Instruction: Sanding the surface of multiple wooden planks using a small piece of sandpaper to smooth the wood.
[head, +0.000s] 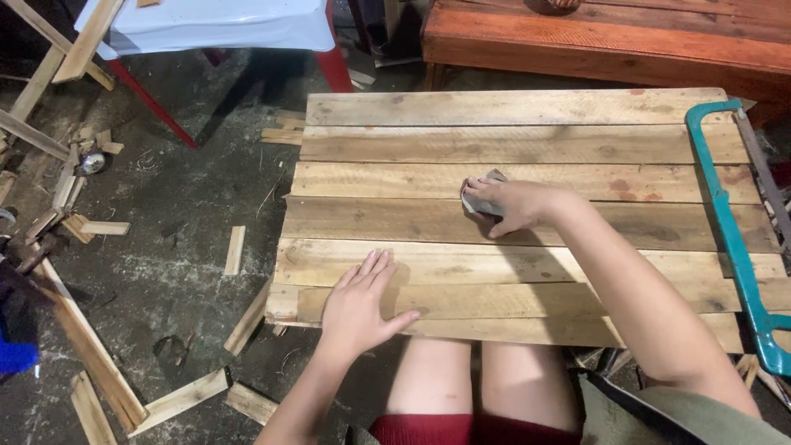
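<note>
While the left hand [360, 301] lies flat on the near planks of a slatted wooden panel [511, 156], its fingers spread and its grip open on nothing, the right hand [515, 204] presses a small grey piece of sandpaper [480, 198] onto a plank near the middle of the panel; the right grip is closed on that sandpaper, the fingers curled over it so that only its left edge and a top corner show past the fingertips; the sandpaper thus sits under the right hand, well apart from the left hand, which rests two planks nearer the person's bare knees; a teal hacksaw [729, 231] lies along the right edge of the panel, its frame running from the far corner to the near one, clear of both hands; on the concrete floor [189, 189] to the left, wood offcuts [235, 250] lie scattered, some short, some long; beyond the panel stand a reddish wooden bench [601, 37] and a white plastic chair with red legs [214, 25]; no container shows here.
</note>
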